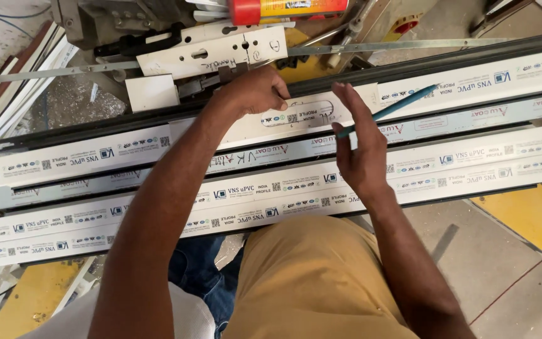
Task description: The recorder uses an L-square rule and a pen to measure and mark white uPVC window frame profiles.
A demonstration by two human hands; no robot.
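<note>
Pen (pixel 389 111) slanting up-right, right hand (pixel 359 147) holding

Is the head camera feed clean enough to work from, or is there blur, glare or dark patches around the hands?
Head view: even, soft light, no hard glare on the white profiles. Left hand is sharp; right hand and the blue pencil look slightly soft, perhaps motion blur. Only faint shadows lie under the hands. The long profiles bow a little, suggesting wide-angle distortion; the corners are dimmer.
</note>
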